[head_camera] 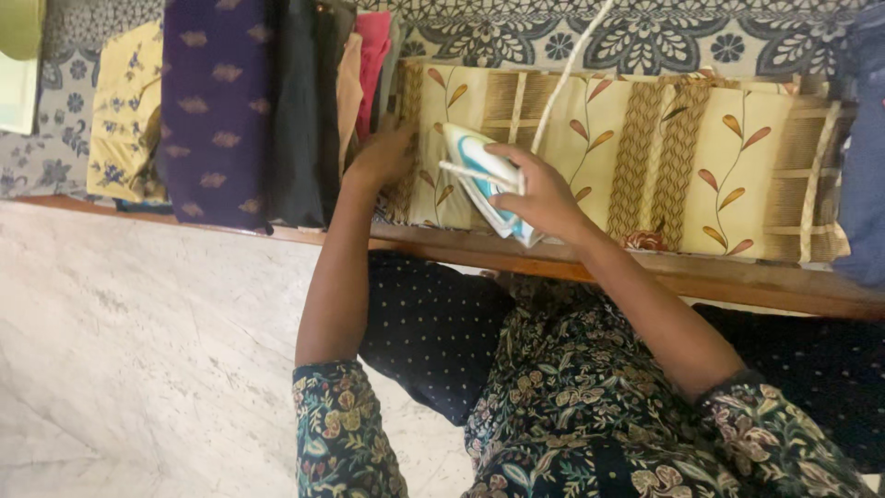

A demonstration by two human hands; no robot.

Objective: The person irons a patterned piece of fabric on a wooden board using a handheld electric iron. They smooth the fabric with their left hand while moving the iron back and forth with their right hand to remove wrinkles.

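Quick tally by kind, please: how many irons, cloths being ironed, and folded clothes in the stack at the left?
Iron, in the right hand: 1
Cloth being ironed, left hand on it: 1
Folded clothes in stack: about 6, edges overlap
Total: about 8

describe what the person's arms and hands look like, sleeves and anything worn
Both arms wear short sleeves of dark fabric printed with green, yellow and pink flowers, the left sleeve and the right sleeve. The forearms are bare. The left hand and right hand show no gloves.

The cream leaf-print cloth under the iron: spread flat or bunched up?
Spread flat: the cream leaf-print cloth lies smooth along the board, iron resting on it.
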